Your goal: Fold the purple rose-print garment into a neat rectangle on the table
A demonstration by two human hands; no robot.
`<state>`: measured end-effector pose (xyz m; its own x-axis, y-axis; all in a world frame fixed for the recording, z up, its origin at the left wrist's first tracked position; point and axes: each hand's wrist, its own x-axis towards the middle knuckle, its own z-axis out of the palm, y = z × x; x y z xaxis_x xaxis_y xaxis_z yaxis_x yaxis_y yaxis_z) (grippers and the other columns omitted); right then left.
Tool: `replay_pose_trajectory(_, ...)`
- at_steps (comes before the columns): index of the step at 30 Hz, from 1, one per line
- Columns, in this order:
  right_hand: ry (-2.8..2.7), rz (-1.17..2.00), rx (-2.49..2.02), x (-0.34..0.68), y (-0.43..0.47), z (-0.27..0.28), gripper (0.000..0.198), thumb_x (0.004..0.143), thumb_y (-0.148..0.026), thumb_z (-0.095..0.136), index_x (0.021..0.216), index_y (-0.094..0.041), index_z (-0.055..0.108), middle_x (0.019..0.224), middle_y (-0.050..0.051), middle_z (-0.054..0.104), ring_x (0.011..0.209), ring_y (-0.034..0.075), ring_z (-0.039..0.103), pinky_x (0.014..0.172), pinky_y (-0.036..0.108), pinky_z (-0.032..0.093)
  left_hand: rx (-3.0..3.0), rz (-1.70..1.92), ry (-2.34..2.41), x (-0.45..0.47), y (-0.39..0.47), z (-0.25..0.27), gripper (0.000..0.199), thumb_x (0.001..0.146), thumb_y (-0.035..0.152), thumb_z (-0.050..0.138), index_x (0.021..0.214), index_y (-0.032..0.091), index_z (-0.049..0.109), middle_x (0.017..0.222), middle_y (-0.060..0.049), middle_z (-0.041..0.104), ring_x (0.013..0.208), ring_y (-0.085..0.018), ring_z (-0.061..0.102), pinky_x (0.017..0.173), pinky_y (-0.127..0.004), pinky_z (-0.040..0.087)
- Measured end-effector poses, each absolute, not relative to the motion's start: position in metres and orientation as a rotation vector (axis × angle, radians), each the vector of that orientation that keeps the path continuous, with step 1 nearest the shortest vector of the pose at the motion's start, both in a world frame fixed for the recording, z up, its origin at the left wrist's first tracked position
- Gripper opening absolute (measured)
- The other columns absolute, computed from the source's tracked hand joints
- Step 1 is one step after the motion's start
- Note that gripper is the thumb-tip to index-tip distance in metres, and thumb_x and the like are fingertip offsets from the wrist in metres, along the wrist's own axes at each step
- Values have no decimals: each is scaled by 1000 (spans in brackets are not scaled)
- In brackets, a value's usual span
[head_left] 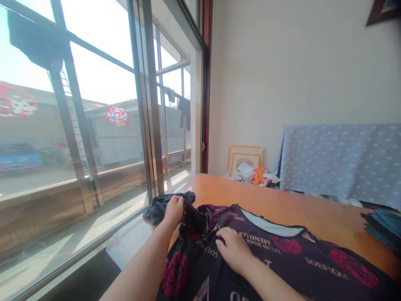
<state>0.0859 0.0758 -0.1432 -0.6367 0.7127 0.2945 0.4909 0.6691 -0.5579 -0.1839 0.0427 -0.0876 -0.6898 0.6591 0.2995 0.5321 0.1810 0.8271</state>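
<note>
A dark shirt [275,267] with magenta flower prints and pale lettering lies spread over the wooden table, its neckline facing the far side. My left hand [174,212] is closed on the shirt's bunched sleeve at the left and lifts it a little. On the shirt's front, near that shoulder, rests my right hand [234,250], with its thumb and fingers apart and nothing held. Just behind my left hand sits a crumpled dark garment [156,209] at the table's left edge. The shirt's lower part runs out of view.
The orange-brown table [216,188] stands against a large window [103,125] on the left. Folded dark clothes [384,230] lie at its right edge. Beyond are a spotted blue cloth [338,159], wooden frames [246,156] and crumpled bags [258,173].
</note>
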Motion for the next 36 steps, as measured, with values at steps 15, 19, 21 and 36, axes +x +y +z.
replay_pose_trajectory(15, -1633, 1410, -1058, 23, 77, -102, 18, 78, -25, 67, 96, -21, 66, 83, 3, 71, 69, 17, 66, 60, 25, 49, 1479, 1445, 1613, -121, 10, -46, 46, 88, 57, 58, 107, 16, 69, 91, -9, 75, 74, -19, 66, 62, -27, 46)
replay_pose_trajectory(19, -1429, 1591, -1218, 34, 81, -112, 19, 83, -26, 58, 101, -20, 60, 82, 4, 70, 61, 15, 67, 49, 21, 47, 1593, 1315, 1943, -125, -13, -63, 46, 85, 62, 60, 95, 18, 69, 79, -5, 70, 71, -19, 63, 62, -28, 43)
replay_pose_trajectory(21, -1343, 1668, -1251, 38, 83, -114, 18, 87, -30, 55, 102, -20, 58, 81, 4, 69, 63, 15, 69, 48, 20, 48, 1720, 1057, 2069, -123, -25, -74, 53, 75, 67, 68, 101, 21, 69, 88, -5, 71, 79, -22, 64, 66, -29, 43)
replay_pose_trajectory(36, -1556, 1504, -1038, 40, 90, -56, 16, 81, -20, 57, 95, -20, 63, 85, 2, 72, 64, 12, 67, 45, 17, 39, 1700, 1344, 2392, -126, -34, -80, 24, 93, 26, 45, 108, 25, 64, 94, -2, 71, 85, -18, 64, 76, -28, 41)
